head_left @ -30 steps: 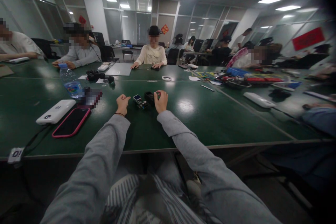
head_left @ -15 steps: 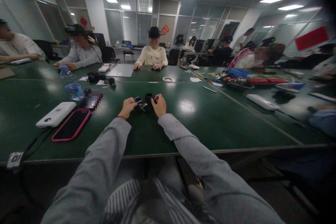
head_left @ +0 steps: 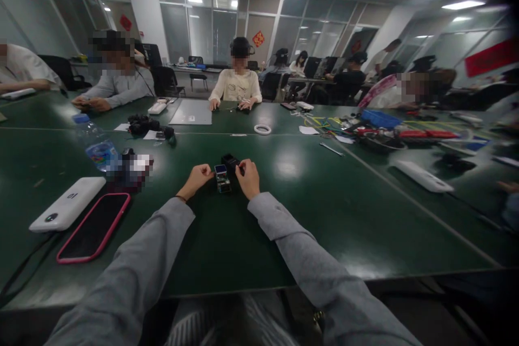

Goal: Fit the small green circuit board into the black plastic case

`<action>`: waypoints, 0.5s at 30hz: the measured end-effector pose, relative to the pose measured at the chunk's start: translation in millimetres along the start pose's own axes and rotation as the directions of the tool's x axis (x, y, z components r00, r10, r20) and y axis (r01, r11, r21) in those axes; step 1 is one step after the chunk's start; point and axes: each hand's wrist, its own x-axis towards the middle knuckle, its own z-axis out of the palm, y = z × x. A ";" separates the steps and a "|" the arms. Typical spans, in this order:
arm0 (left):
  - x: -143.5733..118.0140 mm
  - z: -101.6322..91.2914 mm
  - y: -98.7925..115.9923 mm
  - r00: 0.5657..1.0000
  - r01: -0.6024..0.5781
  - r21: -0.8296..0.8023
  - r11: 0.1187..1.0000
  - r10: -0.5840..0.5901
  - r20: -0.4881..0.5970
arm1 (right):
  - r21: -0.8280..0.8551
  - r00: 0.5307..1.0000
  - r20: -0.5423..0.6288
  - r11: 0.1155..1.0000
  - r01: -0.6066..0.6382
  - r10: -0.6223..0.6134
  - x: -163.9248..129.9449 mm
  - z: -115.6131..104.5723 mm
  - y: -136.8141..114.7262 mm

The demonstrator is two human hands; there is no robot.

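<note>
The left hand would do best, I judge, to touch the board only by its edges, sparing the screen at its far end (bare parts likely scratch easily), while the case is steadied by the right hand. The hands are apart: left fingertips drawn together at the board's left edge, gripping or merely touching, I cannot tell; the board sits between them; the case, just right of the screen, is pinched by the right fingers.

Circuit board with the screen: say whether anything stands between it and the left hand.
Nothing visible does. The left hand is close beside the circuit board; the black case is to its right.
</note>
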 end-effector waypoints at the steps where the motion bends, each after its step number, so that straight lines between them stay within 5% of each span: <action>1: 1.2 -0.9 1.3 0.999 0.011 0.009 1.000 -0.012 0.041 | 0.020 1.000 -0.009 1.000 -0.022 0.022 1.5 0.4 1.2; 9: 4.6 -1.0 -0.8 0.982 0.055 0.044 0.998 -0.062 0.181 | 0.171 0.993 0.028 0.978 -0.122 0.118 2.7 -2.1 -2.6; 15: 4.8 1.2 -1.4 0.991 0.013 0.190 0.982 -0.038 0.128 | 0.183 0.988 0.040 0.971 -0.152 0.147 6.0 -3.3 -3.1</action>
